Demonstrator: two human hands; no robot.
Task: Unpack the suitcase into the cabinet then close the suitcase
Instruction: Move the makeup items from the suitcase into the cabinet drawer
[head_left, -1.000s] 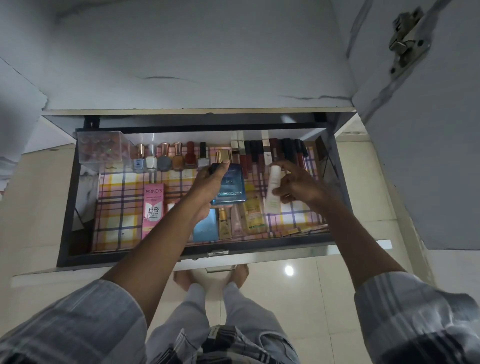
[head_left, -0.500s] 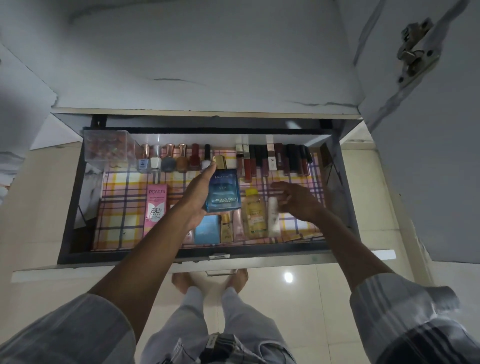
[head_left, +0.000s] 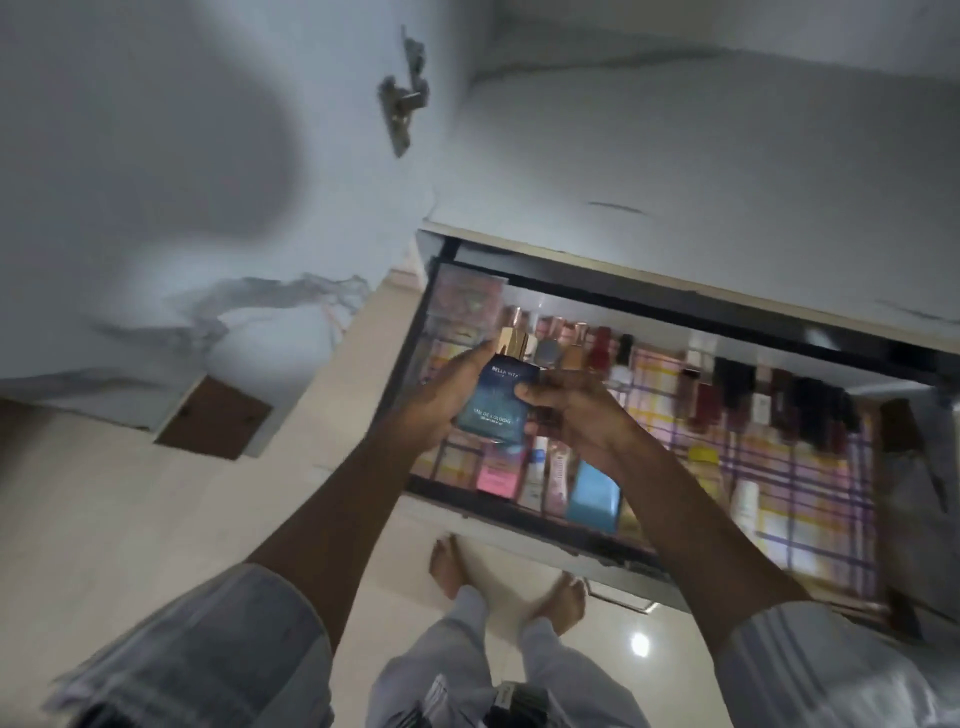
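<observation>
Bare feet (head_left: 558, 603) on pale floor, bottom centre. View has swung left and tilted since the earlier frame; open drawer (head_left: 519, 512) now runs diagonally at centre-right. Right hand (head_left: 571, 410), which was down by the white tube, has come up to join left hand (head_left: 441, 405): both now grip the blue cologne bottle (head_left: 493, 410) mid-frame above the drawer. Bottle: gold cap, white lettering. Nail polish bottles (head_left: 571, 348) line the drawer's blurred far edge.
</observation>
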